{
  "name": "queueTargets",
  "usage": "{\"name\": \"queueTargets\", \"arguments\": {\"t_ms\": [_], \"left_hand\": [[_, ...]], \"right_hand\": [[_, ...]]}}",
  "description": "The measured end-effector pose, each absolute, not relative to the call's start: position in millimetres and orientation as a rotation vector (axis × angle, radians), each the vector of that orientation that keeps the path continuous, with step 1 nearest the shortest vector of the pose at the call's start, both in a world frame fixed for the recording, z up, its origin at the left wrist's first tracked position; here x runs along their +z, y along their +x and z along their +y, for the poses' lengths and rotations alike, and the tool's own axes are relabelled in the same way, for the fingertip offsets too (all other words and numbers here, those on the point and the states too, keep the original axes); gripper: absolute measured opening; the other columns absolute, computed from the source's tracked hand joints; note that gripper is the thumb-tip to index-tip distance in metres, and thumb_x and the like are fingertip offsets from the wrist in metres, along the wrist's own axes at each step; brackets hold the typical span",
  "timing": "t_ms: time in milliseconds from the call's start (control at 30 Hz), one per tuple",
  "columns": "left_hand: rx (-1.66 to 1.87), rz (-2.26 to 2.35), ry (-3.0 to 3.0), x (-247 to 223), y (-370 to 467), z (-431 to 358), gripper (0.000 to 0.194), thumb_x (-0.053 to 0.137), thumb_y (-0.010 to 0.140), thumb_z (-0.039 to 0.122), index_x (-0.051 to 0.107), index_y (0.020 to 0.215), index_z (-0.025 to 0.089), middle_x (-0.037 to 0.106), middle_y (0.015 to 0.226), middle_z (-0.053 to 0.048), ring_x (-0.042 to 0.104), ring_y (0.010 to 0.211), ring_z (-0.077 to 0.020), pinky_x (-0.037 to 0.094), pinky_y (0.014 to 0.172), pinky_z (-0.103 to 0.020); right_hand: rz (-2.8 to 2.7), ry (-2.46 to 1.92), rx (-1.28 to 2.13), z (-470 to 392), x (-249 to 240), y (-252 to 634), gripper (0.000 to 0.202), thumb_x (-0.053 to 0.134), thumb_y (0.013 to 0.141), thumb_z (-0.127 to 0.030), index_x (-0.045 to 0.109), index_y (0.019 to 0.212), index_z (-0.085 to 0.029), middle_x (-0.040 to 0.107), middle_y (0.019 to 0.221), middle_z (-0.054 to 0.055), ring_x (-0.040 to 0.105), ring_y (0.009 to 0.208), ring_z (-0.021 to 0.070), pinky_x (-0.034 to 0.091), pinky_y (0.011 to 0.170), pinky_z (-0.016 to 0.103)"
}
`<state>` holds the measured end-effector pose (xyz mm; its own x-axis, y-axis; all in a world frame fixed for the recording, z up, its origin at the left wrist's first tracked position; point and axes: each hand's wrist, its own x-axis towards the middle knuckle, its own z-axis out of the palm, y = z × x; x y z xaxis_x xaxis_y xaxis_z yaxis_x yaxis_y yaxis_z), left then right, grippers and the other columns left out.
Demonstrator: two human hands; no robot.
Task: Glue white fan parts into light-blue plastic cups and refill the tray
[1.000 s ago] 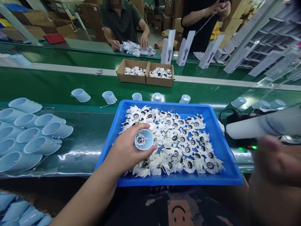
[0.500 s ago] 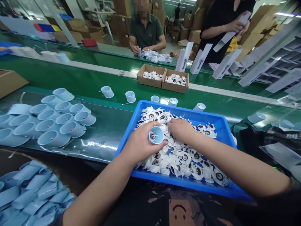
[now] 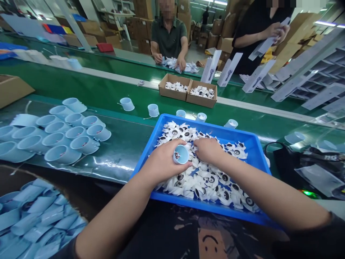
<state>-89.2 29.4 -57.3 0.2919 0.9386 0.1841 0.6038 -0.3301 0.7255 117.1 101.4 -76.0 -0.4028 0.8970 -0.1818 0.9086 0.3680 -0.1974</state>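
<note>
Right hand (image 3: 208,149) moved in among white impellers (image 3: 211,178), grip unclear, left hand (image 3: 161,158) curled round blue cup (image 3: 183,153), box (image 3: 211,69) print illegible

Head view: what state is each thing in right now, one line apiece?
Left hand: closed around the blue cup.
Blue cup: held, open end toward the camera, small part inside.
Right hand: down among the fan blades; grip hidden.
Fan blades: loose, heaped in the tray.
Tray: open, well filled.
Cardboard boxes: open, filled with white pieces.
Bench cups: grouped, open ends showing.
White cartons: standing.
Green light: lit.
</note>
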Motion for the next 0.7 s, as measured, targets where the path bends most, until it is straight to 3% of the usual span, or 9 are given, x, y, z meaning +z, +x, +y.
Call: {"name": "queueTargets", "arguments": {"t_ms": [67, 167, 233, 333, 367, 500, 600, 700], "left_hand": [[0.852, 1.384, 2.005, -57, -89, 29, 0.048, 0.077, 0.075, 0.038, 0.055, 0.116, 0.026, 0.065, 0.12, -0.006, 0.062, 0.111, -0.0272, 0.05, 0.095, -0.047], [0.866, 1.392, 1.965, -55, -88, 29, 0.046, 0.077, 0.075, 0.038, 0.055, 0.113, 0.026, 0.065, 0.116, -0.005, 0.062, 0.107, -0.026, 0.051, 0.094, -0.046], [0.858, 1.395, 1.954, -54, -88, 28, 0.048, 0.077, 0.076, 0.039, 0.053, 0.115, 0.025, 0.063, 0.117, -0.006, 0.062, 0.107, -0.0263, 0.051, 0.094, -0.046], [0.826, 1.384, 1.987, -56, -89, 26, 0.054, 0.071, 0.078, 0.035, 0.047, 0.126, 0.024, 0.056, 0.129, -0.01, 0.057, 0.118, -0.0291, 0.047, 0.1, -0.049], [0.81, 1.376, 2.001, -57, -90, 26, 0.056, 0.068, 0.079, 0.032, 0.044, 0.129, 0.024, 0.053, 0.133, -0.011, 0.054, 0.122, -0.0299, 0.046, 0.103, -0.05], [0.725, 1.328, 2.051, -59, -90, 28, 0.059, 0.061, 0.082, 0.025, 0.039, 0.137, 0.024, 0.05, 0.139, -0.012, 0.051, 0.128, -0.0302, 0.043, 0.107, -0.051], [0.633, 1.221, 2.039, -53, -83, 27, 0.058, 0.068, 0.083, 0.035, 0.045, 0.135, 0.027, 0.056, 0.136, -0.009, 0.055, 0.125, -0.0289, 0.046, 0.105, -0.05], [0.622, 1.085, 2.073, -43, -69, 19, 0.064, 0.08, 0.075, 0.044, 0.053, 0.131, 0.029, 0.061, 0.132, -0.007, 0.058, 0.122, -0.0287, 0.047, 0.104, -0.049]], "right_hand": [[2.583, 1.81, -0.552, 100, -62, 123, 0.021, 0.06, 0.091, -0.025, 0.06, 0.108, -0.013, 0.062, 0.112, 0.015, 0.059, 0.108, 0.0266, 0.043, 0.101, 0.052], [2.651, 1.849, -0.93, 87, -39, 141, 0.028, 0.044, 0.099, -0.033, 0.049, 0.121, -0.016, 0.062, 0.116, 0.013, 0.062, 0.102, 0.0202, 0.051, 0.093, 0.041], [2.608, 1.798, -1.54, 69, -31, 156, 0.032, 0.042, 0.101, -0.041, 0.046, 0.123, -0.018, 0.063, 0.113, 0.01, 0.064, 0.1, 0.0164, 0.054, 0.09, 0.034], [2.03, 1.665, -2.691, 37, -31, 177, 0.036, 0.063, 0.092, -0.044, 0.053, 0.117, -0.022, 0.064, 0.108, 0.006, 0.066, 0.099, 0.0156, 0.055, 0.088, 0.03], [1.783, 1.633, -2.932, 26, -34, 183, 0.038, 0.07, 0.088, -0.042, 0.056, 0.118, -0.023, 0.064, 0.108, 0.005, 0.067, 0.098, 0.0155, 0.055, 0.088, 0.029], [1.365, 1.683, -3.227, -4, -40, 198, 0.039, 0.078, 0.082, -0.034, 0.065, 0.118, -0.027, 0.064, 0.113, 0.003, 0.069, 0.094, 0.0149, 0.057, 0.088, 0.027], [1.332, 1.705, -3.315, -15, -40, 200, 0.034, 0.078, 0.082, -0.032, 0.068, 0.115, -0.027, 0.063, 0.116, 0.002, 0.069, 0.094, 0.0135, 0.058, 0.09, 0.027], [1.284, 1.606, -3.405, -21, -41, 195, 0.032, 0.077, 0.084, -0.032, 0.068, 0.114, -0.024, 0.064, 0.109, 0.003, 0.067, 0.089, 0.0114, 0.057, 0.087, 0.025]]}}
